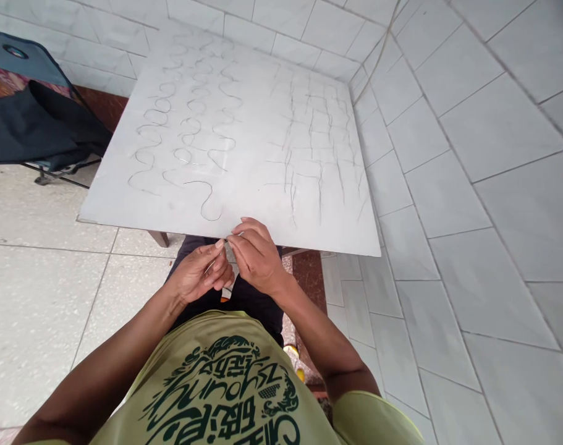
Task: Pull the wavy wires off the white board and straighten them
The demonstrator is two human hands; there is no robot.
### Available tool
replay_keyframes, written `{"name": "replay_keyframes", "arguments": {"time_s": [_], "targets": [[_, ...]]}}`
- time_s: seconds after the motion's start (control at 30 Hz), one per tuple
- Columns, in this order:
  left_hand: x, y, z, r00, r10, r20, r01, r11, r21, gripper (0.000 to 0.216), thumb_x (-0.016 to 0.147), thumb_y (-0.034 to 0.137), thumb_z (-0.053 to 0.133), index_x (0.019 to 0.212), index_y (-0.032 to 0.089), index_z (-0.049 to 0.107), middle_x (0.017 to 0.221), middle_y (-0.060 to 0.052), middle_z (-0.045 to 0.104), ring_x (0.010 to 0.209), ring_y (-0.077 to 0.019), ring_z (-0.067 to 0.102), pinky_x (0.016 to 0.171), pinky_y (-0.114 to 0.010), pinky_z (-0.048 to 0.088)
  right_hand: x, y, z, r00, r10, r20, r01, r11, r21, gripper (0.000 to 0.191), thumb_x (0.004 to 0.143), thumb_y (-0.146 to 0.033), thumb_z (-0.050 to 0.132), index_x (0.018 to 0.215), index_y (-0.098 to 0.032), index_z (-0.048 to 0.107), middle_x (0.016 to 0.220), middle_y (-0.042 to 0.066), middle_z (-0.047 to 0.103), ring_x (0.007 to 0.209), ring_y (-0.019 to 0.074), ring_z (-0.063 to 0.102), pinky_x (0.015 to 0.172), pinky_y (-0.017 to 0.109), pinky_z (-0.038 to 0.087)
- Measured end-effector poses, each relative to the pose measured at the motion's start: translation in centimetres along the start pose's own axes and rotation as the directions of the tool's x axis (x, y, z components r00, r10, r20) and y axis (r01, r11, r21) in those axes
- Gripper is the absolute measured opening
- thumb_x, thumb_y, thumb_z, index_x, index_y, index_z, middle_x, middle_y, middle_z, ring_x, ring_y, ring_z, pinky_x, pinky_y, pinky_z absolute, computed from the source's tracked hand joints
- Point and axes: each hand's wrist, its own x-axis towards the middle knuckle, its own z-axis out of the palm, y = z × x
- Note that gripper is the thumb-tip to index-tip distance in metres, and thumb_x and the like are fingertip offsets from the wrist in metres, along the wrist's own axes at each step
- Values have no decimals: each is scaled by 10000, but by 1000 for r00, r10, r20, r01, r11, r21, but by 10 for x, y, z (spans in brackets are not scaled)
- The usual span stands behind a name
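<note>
Dark green lettering point(245, 409) on the shirt point(228, 377) mixes Chinese-style characters with Latin letters (perhaps "you"), otherwise too stylised to read; the chair's point(44, 65) round badge point(15, 51) is illegible.

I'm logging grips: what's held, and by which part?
A thin wire, apparently pinched near its far end by fingertips of the left hand and right hand.
</note>
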Motion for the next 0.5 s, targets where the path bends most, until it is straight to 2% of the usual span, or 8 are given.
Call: {"name": "replay_keyframes", "arguments": {"time_s": [0.2,0.33,0.4,0.5], "targets": [[1,0,1,997,52,-63,-50,998,25,507,995,445,673,585,197,507,358,69,385,371,-109,439,577,-290,464,2,-5,3,997,-15,-71,15,1000,-5,199,1027,-102,487,1152,-168,626,951,93,662,1027,230,641,1077,562,554],[4,-4,6,983,111,-146,-106,994,40,545,956,455,722,540,201,477,339,66,375,380,-108,441,570,-280,461,0,-5,9,996,40,-79,-38,999,26,200,1032,-119,487,1149,-187,633,961,89,665,1025,236,642,1076,577,546],[7,-8,7,974,137,-181,-130,990,48,536,949,459,733,546,199,492,349,60,397,400,-110,462,582,-277,462,0,-4,11,993,56,-106,-52,998,42,185,1031,-125,499,1139,-180,639,948,88,660,1026,235,639,1065,566,554],[9,-12,4,973,160,-166,-150,986,72,516,953,518,713,591,192,545,396,39,468,455,-135,538,609,-289,473,1,0,9,987,62,-146,-57,998,35,182,1029,-123,513,1142,-176,645,932,86,653,1028,236,640,1048,560,565]]}}
